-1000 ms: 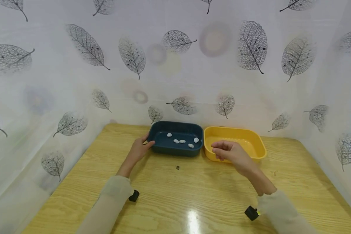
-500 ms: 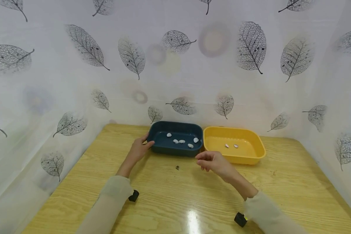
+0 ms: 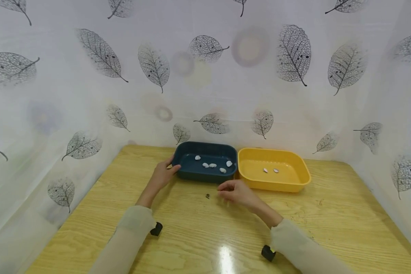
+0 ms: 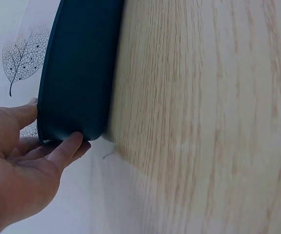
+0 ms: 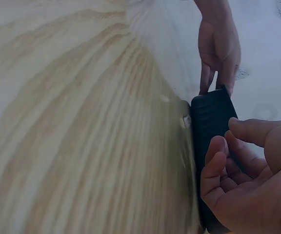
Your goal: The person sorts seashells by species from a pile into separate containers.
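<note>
My left hand (image 3: 162, 176) grips the left end of a dark blue tray (image 3: 203, 177), its thumb at the rim and fingers against the end wall (image 4: 70, 73). Several small whitish lumps, like shells or pebbles, lie in that tray; one lump (image 3: 229, 163) is near its right end. My right hand (image 3: 239, 195) hovers over the table in front of the trays, fingers bent loosely, thumb apart, nothing visible between them (image 5: 250, 175). Left of its fingertips lies a tiny dark, shell-like piece (image 3: 207, 196). Two small pale shell-like pieces (image 3: 276, 170) lie in the yellow tray (image 3: 277, 186).
Both trays stand side by side at the back of the wooden table (image 3: 191, 236). A white curtain (image 3: 219, 91) with leaf prints hangs behind and at the sides. A small black device (image 3: 268, 252) sits at the right cuff, another device (image 3: 156, 229) at the left.
My right hand has moved left from over the yellow tray to the table in front, near the tiny dark piece, uncovering the two pieces in that tray. The left hand stays put.
</note>
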`<state>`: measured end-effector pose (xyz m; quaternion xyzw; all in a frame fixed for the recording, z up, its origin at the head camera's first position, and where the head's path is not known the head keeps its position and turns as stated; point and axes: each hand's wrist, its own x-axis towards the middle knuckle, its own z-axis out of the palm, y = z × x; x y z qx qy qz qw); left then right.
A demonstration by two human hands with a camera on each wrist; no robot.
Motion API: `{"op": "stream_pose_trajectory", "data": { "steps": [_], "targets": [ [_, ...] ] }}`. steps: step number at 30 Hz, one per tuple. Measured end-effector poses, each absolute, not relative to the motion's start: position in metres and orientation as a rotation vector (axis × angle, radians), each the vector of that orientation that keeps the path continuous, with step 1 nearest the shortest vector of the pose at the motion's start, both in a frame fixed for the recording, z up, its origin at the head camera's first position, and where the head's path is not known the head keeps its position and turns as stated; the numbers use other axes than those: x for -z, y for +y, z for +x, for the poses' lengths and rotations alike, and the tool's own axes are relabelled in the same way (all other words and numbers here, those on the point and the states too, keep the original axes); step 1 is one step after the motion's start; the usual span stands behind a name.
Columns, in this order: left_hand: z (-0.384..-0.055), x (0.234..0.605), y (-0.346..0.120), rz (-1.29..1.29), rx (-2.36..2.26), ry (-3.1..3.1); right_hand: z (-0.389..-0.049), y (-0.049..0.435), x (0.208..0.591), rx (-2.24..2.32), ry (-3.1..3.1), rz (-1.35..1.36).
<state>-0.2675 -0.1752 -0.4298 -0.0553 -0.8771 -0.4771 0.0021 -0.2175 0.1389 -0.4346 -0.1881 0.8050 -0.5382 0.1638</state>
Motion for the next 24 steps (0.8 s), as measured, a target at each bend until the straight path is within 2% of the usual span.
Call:
{"op": "stream_pose_trajectory", "data": {
  "steps": [24],
  "targets": [
    [-0.27, 0.43, -0.176, -0.186, 1.435, -2.761, -0.229, 0.105, 0.448, 1.432, 2.456, -0.565]
  ]
}}
